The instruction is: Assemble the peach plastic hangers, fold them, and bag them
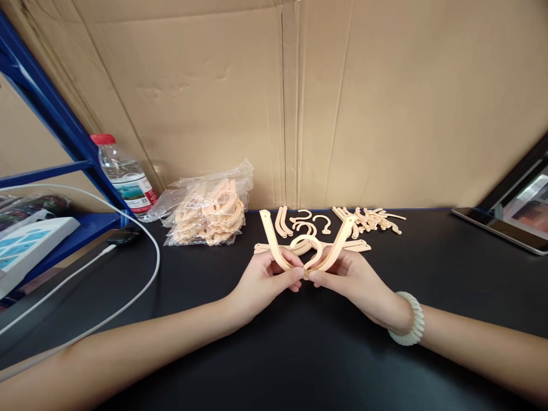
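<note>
Seen from the wearer's head, 2 bare hands meet above a black tabletop (pixel 295 359), pinching a pale, peach-coloured folding clothes hanger (pixel 273 242) between them. The hanger is in the middle of the view, its 2 curved arms raised in a wide V, its round hook (pixel 319 250) standing between them. The left hand (pixel 263 282) grips the base of the left arm, thumb in front and fingers curled behind. The right hand (pixel 359 279) pinches the base of the right arm in the same way; the thumb tips come close to each other at the joint, whose details are too small to tell. A pale coiled band (pixel 409 319) circles the right wrist.

Just beyond the hands lie loose hanger arms (pixel 283 221), separate hooks (pixel 324 224) and, to the right, a jumbled pile of similar parts (pixel 372 220). To the left sits a clear plastic bag (pixel 237 177) packed with more pieces, and next to it a water bottle (pixel 132 185) with a red cap. A white cable (pixel 156 251) loops across the left side near a small black device (pixel 124 237) and a blue metal frame (pixel 51 105). Brown cardboard (pixel 214 85) fills the background.
</note>
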`<state>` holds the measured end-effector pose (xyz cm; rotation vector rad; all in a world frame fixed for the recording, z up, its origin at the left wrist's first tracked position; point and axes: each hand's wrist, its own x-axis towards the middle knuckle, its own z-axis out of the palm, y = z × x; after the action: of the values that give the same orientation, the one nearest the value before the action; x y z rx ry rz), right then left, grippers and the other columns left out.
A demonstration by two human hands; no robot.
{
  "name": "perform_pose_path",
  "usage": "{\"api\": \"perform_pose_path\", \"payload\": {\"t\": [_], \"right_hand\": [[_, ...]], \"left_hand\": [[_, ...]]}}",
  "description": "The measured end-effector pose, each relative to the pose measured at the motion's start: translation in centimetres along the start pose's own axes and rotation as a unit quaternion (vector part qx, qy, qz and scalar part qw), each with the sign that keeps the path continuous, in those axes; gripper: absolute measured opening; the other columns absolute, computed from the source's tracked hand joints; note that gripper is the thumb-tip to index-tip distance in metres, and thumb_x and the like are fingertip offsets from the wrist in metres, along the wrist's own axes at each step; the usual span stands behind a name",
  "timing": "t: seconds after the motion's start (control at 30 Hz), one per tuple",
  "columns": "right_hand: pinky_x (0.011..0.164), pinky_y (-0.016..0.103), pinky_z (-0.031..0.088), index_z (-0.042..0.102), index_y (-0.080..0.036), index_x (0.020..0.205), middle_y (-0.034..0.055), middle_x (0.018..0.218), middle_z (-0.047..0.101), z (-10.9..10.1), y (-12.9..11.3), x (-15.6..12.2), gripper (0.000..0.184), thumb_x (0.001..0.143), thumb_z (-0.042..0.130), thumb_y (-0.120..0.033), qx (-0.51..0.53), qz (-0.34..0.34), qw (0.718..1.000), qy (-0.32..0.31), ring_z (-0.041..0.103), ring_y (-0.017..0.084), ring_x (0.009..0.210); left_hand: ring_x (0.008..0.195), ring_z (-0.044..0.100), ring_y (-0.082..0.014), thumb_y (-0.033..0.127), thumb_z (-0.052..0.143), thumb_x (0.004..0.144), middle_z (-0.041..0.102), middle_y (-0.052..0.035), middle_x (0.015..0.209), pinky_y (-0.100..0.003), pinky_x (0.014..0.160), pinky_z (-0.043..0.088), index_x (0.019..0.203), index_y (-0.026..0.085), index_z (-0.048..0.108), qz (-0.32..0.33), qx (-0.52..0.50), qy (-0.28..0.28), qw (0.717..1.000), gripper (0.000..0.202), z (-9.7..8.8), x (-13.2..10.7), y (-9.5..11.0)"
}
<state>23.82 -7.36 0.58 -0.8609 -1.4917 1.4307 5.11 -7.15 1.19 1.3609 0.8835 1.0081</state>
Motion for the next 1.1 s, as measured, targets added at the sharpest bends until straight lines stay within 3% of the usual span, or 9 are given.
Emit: {"api": "perform_pose_path", "payload": {"t": [0.1,0.17,0.37,0.5,0.67,0.87,0.97,1.1], "right_hand": [[0.066,0.029,0.046,0.064,-0.019,0.073,-0.0017,0.075,0.058,-0.8,-0.7,0.4,0.021,0.074,0.077,-0.036,-0.028,0.004,0.999,0.046,0.054,0.013,0.069],[0.063,0.027,0.044,0.065,-0.019,0.077,-0.001,0.077,0.057,-2.0,-1.5,0.9,0.022,0.075,0.076,-0.037,-0.024,0.022,0.998,0.045,0.052,0.013,0.07],[0.069,0.029,0.05,0.064,-0.018,0.079,-0.0026,0.073,0.058,-7.1,-4.7,2.8,0.02,0.075,0.078,-0.033,-0.049,0.096,0.992,-0.066,0.057,0.012,0.068],[0.07,0.032,0.053,0.066,-0.018,0.08,0.0002,0.076,0.063,-8.8,-5.4,3.1,0.019,0.075,0.077,-0.033,-0.131,0.103,0.979,-0.117,0.062,0.014,0.07],[0.069,0.032,0.053,0.067,-0.019,0.083,0.0008,0.073,0.066,-9.3,-5.7,3.1,0.013,0.077,0.074,-0.029,-0.228,0.063,0.959,-0.158,0.063,0.015,0.069],[0.063,0.029,0.052,0.068,-0.019,0.082,0.0023,0.077,0.069,-9.3,-6.4,2.8,0.014,0.077,0.072,-0.031,-0.358,0.035,0.91,-0.208,0.066,0.018,0.07],[0.07,0.03,0.054,0.068,-0.017,0.091,0.004,0.087,0.07,-8.6,-6.2,2.5,0.022,0.08,0.069,-0.036,-0.387,0.048,0.886,-0.252,0.067,0.018,0.077],[0.069,0.028,0.05,0.069,-0.017,0.096,0.004,0.091,0.069,-7.0,-5.6,2.0,0.022,0.084,0.065,-0.035,-0.471,0.019,0.849,-0.239,0.063,0.017,0.079]], "left_hand": [[0.061,0.061,-0.012,0.031,0.081,0.072,0.064,-0.001,0.074,-0.025,0.061,0.055,0.076,0.013,0.068,-0.001,0.002,0.016,1.0,0.022,0.0,0.0,0.0],[0.062,0.062,-0.0123,0.031,0.081,0.072,0.064,-0.001,0.074,-0.025,0.06,0.055,0.078,0.013,0.067,-0.003,-0.004,0.028,1.0,0.023,0.0,0.0,-0.1],[0.062,0.063,-0.0116,0.03,0.082,0.072,0.064,-0.0001,0.07,-0.024,0.062,0.055,0.078,0.012,0.066,-0.002,-0.041,0.04,0.998,0.024,-0.1,0.0,-0.3],[0.063,0.064,-0.0114,0.029,0.082,0.073,0.066,-0.0002,0.068,-0.023,0.064,0.055,0.08,0.013,0.067,-0.006,-0.049,0.043,0.998,0.023,-0.2,0.0,-0.4],[0.064,0.065,-0.0106,0.028,0.081,0.074,0.067,0.0002,0.068,-0.021,0.064,0.054,0.079,0.013,0.066,-0.008,-0.058,0.043,0.997,0.022,-0.3,0.0,-0.4],[0.068,0.066,-0.0103,0.028,0.081,0.075,0.068,0.0003,0.072,-0.02,0.067,0.056,0.08,0.013,0.066,0.0,-0.084,0.041,0.996,0.021,-0.4,0.1,-0.4],[0.068,0.067,-0.0108,0.028,0.082,0.074,0.069,-0.0001,0.071,-0.019,0.067,0.056,0.08,0.013,0.066,-0.006,-0.096,0.046,0.994,0.022,-0.3,0.2,-0.3],[0.071,0.07,-0.0126,0.027,0.082,0.073,0.071,-0.0014,0.074,-0.02,0.069,0.057,0.081,0.013,0.066,-0.014,-0.112,0.048,0.992,0.023,-0.4,0.1,-0.2]]}}
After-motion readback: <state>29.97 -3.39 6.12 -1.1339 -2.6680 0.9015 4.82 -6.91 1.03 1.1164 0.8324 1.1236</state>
